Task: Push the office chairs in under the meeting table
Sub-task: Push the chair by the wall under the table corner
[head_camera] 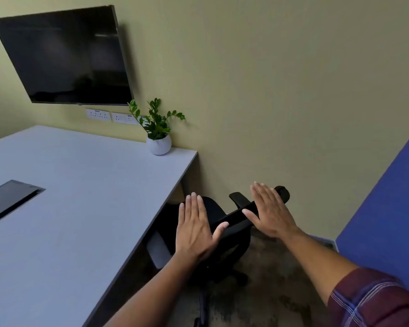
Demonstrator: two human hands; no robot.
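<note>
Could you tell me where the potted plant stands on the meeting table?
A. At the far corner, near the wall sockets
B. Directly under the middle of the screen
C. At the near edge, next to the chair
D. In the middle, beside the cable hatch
A: the potted plant sits at the far corner of the table, against the wall by the sockets, well away from the chair.
</note>
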